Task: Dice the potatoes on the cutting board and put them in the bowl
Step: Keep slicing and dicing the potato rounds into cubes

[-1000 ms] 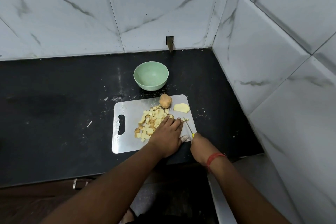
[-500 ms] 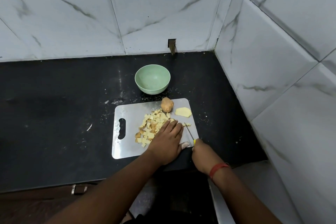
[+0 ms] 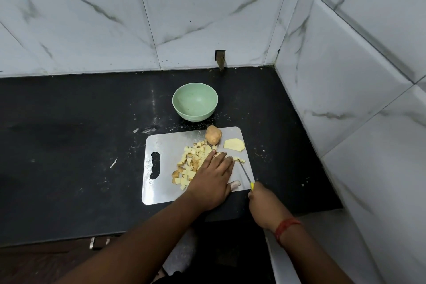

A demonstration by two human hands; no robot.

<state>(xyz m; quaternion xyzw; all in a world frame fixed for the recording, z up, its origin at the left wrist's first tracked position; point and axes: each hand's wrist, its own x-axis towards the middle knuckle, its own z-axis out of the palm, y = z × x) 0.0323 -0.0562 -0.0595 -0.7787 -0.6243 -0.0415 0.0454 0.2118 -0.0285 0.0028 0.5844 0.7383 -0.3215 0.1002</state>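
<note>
Now, head view: the left hand [image 3: 212,180] is pressing flat-fingered on the cutting board [image 3: 161,145], steadying firm, slippery potato strips. The right hand [image 3: 262,203] is gripping the knife [image 3: 245,173] at five o'clock. Diced pieces [image 3: 191,163] are piling centre; the bowl [image 3: 195,105] is waiting at twelve.

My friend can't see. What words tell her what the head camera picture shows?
A person's right hand holds a yellow-handled knife over a steel cutting board, while the left hand rests flat beside a pile of diced potato. A whole potato and a slice wait on the board; the green bowl behind is empty.
</note>
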